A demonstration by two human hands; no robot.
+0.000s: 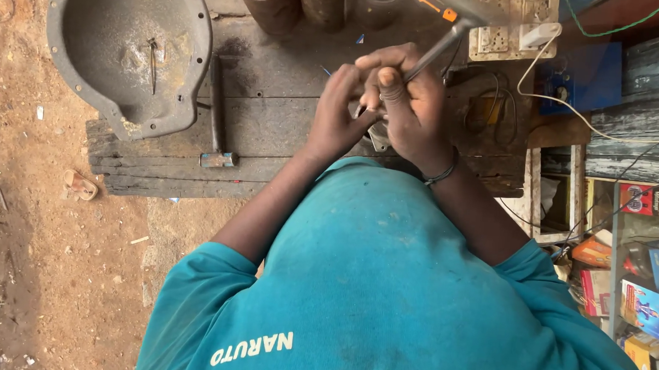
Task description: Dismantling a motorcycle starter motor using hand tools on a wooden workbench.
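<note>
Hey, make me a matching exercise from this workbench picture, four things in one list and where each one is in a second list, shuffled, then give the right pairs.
Things:
1. screwdriver
2. hammer
3. grey metal housing
4. socket board

Places:
A. lying flat on the wooden bench, untouched
B. gripped in the right hand, beside the left hand
C. at the bench's far edge, with a white plug in it
D. at the bench's left end, bowl side up

Pairs: 1-B, 2-A, 3-D, 4-C

Reddish dirt floor (45, 266), weathered plank bench (272, 119), perhaps wooden shelving (613, 220), daylight.
</note>
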